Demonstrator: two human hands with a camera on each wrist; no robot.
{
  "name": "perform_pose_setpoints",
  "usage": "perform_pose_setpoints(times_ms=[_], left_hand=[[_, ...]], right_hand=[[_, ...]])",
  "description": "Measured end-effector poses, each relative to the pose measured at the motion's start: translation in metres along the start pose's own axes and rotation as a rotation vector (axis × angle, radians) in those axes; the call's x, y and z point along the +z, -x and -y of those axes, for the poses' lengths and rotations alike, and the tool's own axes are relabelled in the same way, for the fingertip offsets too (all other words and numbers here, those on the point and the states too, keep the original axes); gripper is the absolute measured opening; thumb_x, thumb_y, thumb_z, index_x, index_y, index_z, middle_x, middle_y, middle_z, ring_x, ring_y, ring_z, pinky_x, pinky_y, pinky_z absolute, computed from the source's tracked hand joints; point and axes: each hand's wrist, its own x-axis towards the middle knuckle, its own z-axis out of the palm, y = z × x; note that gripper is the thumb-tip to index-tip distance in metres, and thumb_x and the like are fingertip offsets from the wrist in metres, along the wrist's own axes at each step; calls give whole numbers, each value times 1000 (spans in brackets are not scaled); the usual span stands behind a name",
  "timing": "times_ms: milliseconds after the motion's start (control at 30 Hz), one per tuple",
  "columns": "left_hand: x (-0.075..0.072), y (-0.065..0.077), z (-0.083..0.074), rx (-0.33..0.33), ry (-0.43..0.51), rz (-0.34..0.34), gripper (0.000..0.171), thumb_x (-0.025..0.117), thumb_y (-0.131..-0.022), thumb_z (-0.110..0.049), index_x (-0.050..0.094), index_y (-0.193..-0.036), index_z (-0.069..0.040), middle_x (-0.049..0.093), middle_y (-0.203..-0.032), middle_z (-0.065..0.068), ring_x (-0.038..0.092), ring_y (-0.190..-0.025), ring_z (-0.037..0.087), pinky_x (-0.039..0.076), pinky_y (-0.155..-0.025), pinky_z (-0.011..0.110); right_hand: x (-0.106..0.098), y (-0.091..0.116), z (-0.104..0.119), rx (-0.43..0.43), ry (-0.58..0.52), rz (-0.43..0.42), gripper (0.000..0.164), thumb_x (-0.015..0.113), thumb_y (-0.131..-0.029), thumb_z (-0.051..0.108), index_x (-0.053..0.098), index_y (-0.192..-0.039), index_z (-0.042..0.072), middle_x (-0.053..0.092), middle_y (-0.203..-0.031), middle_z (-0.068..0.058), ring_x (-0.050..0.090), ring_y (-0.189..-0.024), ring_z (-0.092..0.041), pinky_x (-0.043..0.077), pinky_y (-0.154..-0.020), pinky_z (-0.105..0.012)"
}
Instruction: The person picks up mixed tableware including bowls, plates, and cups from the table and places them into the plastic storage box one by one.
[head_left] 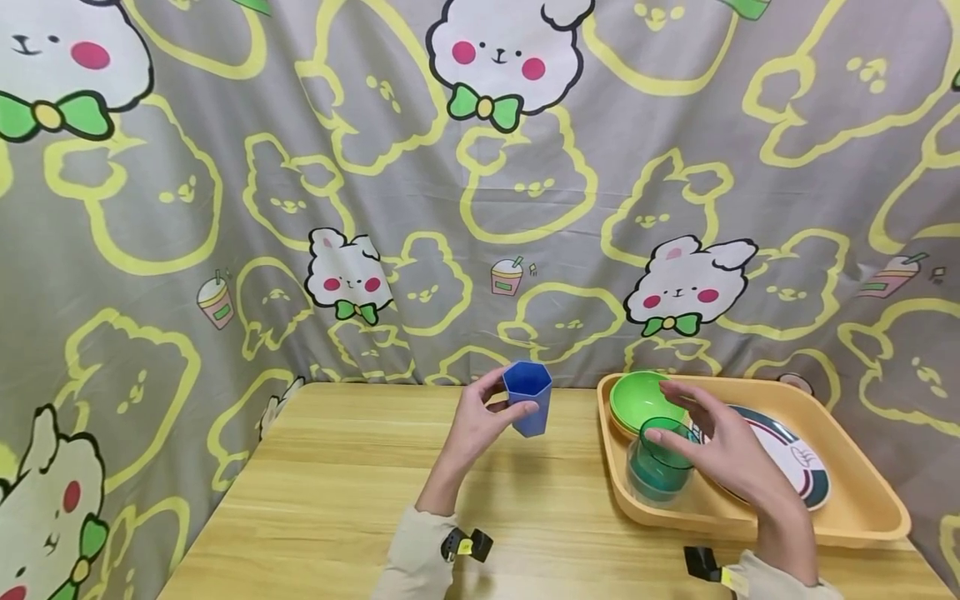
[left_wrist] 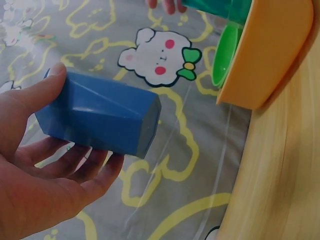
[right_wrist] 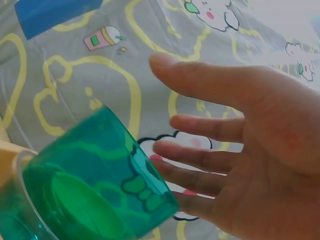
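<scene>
My left hand [head_left: 480, 421] grips a blue six-sided cup [head_left: 529, 404] above the table, thumb on one side and fingers on the other. In the left wrist view the cup [left_wrist: 100, 115] shows its smooth flat sides and closed base. My right hand [head_left: 723, 446] is spread beside a see-through green cup [head_left: 663, 458], with nothing held between thumb and fingers. The right wrist view shows that green cup [right_wrist: 110, 170] set in a clear cup [right_wrist: 22, 170], with the straight fingertips right at the green rim. Both stand at the tray's left front.
An orange tray [head_left: 870, 492] lies on the right of the wooden table [head_left: 337, 475]. Stacked bowls, the top one a green bowl [head_left: 637, 400], sit in its back left corner. A white plate [head_left: 776, 442] with a dark patterned rim lies beside them. A patterned curtain [head_left: 420, 208] hangs behind.
</scene>
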Motion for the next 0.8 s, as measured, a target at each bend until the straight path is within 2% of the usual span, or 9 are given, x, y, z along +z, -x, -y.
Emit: perform_pose_setpoints(times_ms=[100, 300, 533, 700, 800], left_hand=[[0, 0, -1, -9, 0, 11, 54, 82, -88, -10, 62, -139, -5, 64, -131, 14, 61, -120, 32, 57, -98, 42], [1, 1, -5, -25, 9, 49, 56, 85, -85, -9, 64, -137, -7, 65, -130, 12, 61, -120, 32, 55, -100, 45], [0, 2, -5, -14, 5, 111, 57, 84, -86, -7, 63, -139, -6, 66, -129, 15, 63, -118, 33, 55, -100, 42], [1, 1, -5, -15, 5, 128, 57, 84, -85, -6, 64, -138, -7, 65, -130, 14, 63, -119, 32, 54, -101, 43], [1, 1, -4, -17, -5, 131, 56, 85, -85, -6, 65, -137, -6, 65, -129, 13, 64, -118, 31, 55, -100, 41]], right_hand=[[5, -3, 4, -32, -19, -33, 70, 82, -91, 26, 48, -148, 2, 53, -146, -18, 47, -136, -41, 32, -100, 1], [18, -10, 14, -95, -54, -66, 67, 83, -89, 19, 51, -146, 6, 56, -144, -14, 51, -134, -27, 35, -104, -4], [38, -17, 22, -125, -84, -65, 74, 85, -87, 18, 47, -150, 13, 58, -141, -11, 56, -131, -32, 41, -103, -10], [50, -23, 28, -130, -121, -20, 75, 85, -87, 18, 46, -150, 10, 51, -148, -12, 55, -131, -38, 49, -104, -40], [57, -26, 30, -124, -132, 8, 77, 86, -86, 18, 45, -150, 9, 50, -150, -15, 55, -131, -40, 49, -102, -49]])
